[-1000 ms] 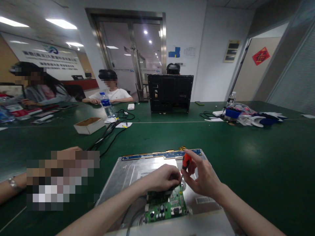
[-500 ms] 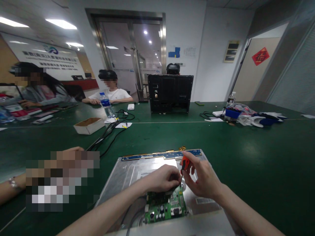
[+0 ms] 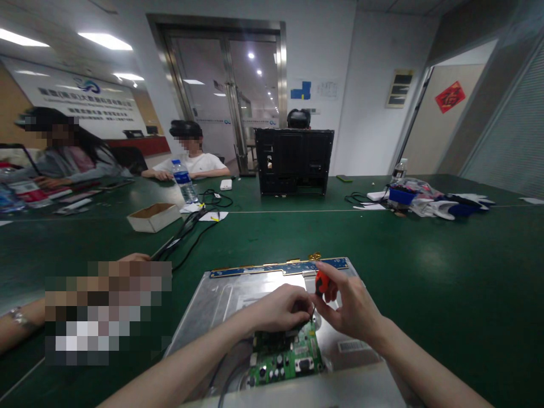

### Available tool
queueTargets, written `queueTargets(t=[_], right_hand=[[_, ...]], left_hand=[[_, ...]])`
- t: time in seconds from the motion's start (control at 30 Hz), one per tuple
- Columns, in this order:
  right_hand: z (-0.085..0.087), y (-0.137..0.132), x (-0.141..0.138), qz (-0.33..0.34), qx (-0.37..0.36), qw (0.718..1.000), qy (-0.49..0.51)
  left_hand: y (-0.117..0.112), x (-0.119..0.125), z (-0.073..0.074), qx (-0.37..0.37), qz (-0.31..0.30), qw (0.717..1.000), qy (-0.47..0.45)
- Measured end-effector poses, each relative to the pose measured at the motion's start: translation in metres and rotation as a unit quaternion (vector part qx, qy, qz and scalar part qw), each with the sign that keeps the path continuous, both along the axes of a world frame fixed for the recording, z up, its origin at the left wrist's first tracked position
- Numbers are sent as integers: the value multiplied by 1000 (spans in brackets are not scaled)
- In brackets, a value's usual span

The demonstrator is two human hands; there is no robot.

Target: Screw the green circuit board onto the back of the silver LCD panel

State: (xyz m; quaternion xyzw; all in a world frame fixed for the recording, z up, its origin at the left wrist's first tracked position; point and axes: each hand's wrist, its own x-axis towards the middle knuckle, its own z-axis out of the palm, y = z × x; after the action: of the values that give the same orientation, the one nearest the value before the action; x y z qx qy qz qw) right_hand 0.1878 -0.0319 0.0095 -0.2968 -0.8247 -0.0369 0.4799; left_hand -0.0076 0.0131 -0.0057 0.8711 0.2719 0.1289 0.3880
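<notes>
My right hand (image 3: 355, 306) grips a red and black screwdriver (image 3: 322, 282), its shaft pointing down to the upper right corner of a green circuit board (image 3: 287, 360). My left hand (image 3: 284, 309) has its fingertips pinched together close to the screwdriver's tip, above the board. What those fingers hold, if anything, is hidden. The board lies on a silver metal panel (image 3: 225, 297), and my left hand covers its upper part. Along the panel's far edge runs a narrow blue circuit strip (image 3: 250, 271).
A co-worker's forearm (image 3: 28, 314) reaches in from the left, its hand largely pixelated. Black cables (image 3: 187, 249) run near an open cardboard box (image 3: 153, 218) and a water bottle (image 3: 182, 180). Farther back stand a black monitor casing (image 3: 293, 161) and a blue container (image 3: 400, 196) beside gloves.
The screwdriver's handle has shifted slightly right and leans a little more, with my right fingers moving along it. My left hand stays in nearly the same place.
</notes>
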Motion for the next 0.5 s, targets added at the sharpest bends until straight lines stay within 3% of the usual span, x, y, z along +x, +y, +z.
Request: queueTargets(t=[0.5], right_hand=[[3,-3,-2,-3,11,1000,-3]], left_hand=[[0,-1,-3,-1,2,1000,9]])
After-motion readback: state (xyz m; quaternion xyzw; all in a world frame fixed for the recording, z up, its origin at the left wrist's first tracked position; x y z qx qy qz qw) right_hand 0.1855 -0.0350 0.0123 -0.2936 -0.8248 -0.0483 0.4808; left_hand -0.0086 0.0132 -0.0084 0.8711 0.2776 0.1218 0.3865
